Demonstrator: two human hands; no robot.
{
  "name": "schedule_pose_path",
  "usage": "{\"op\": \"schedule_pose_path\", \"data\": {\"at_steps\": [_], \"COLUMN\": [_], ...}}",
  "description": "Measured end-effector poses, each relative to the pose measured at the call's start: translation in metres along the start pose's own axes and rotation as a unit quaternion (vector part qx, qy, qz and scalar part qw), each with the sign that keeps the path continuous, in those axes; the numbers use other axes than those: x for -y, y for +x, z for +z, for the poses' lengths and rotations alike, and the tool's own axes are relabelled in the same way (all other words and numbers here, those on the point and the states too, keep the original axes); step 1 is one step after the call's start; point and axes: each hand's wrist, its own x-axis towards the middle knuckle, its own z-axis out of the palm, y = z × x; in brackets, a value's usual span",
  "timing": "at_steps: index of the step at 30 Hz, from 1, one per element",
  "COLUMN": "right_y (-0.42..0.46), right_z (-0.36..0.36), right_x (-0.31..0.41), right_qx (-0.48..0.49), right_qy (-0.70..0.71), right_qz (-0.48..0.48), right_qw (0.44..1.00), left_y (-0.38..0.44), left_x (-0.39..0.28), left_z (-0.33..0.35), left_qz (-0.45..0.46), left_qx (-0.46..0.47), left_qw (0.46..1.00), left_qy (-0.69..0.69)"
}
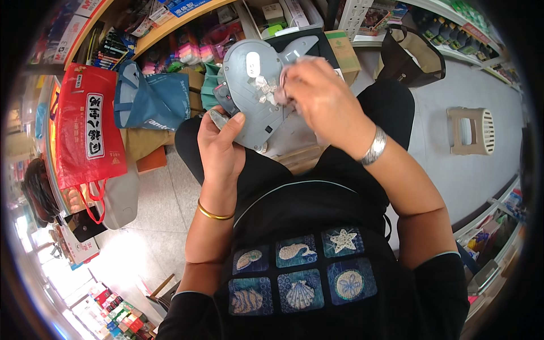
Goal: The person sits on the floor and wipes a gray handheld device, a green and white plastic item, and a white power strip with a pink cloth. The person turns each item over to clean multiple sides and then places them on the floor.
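A grey plastic housing [250, 114] with a rounded end and small screws is above my lap. It bears a white label [253, 64] with writing and torn whitish paper scraps [267, 90] near its middle. My left hand [222, 138] grips a projecting part at its lower left edge, thumb on top. In my right hand [321, 95] is a crumpled pinkish cloth [284, 85], pinched between the fingers against the housing's right side. Motion blurs the right fingers and the cloth. Another grey arm-like part [299, 47] sticks out at the upper right.
Left of my knees stand a red bag [91, 127] and a blue bag [151, 95]. A cardboard box [343, 55] is beyond the housing, with a dark tote bag [410, 59] farther right. A beige plastic stool [471, 131] stands on the floor. Stocked shelves [476, 38] line the sides.
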Motion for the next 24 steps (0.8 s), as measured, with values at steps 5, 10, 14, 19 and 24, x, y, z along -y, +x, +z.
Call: {"op": "schedule_pose_path", "data": {"at_steps": [5, 10, 14, 19, 24], "right_y": [-0.012, 0.0, -0.015, -0.002, -0.026], "right_z": [-0.001, -0.003, 0.002, -0.006, 0.002], "right_x": [0.015, -0.001, 0.015, -0.009, 0.016], "right_qx": [0.038, 0.033, 0.067, 0.026, 0.069], "right_qy": [-0.032, -0.023, 0.0, -0.009, 0.006], "right_qz": [-0.054, -0.031, -0.03, 0.003, -0.035], "right_qw": [0.997, 0.999, 0.997, 1.0, 0.997], "left_y": [0.002, 0.002, 0.002, 0.002, 0.006], "left_x": [-0.013, -0.001, -0.013, 0.001, 0.002], "left_z": [0.003, -0.002, 0.003, 0.001, -0.005], "left_qz": [-0.014, -0.016, -0.016, -0.022, -0.022], "left_qx": [0.018, 0.012, 0.01, 0.004, 0.004], "left_qw": [1.0, 1.0, 1.0, 1.0, 1.0], "left_qy": [0.008, 0.003, 0.016, 0.016, 0.016]}}
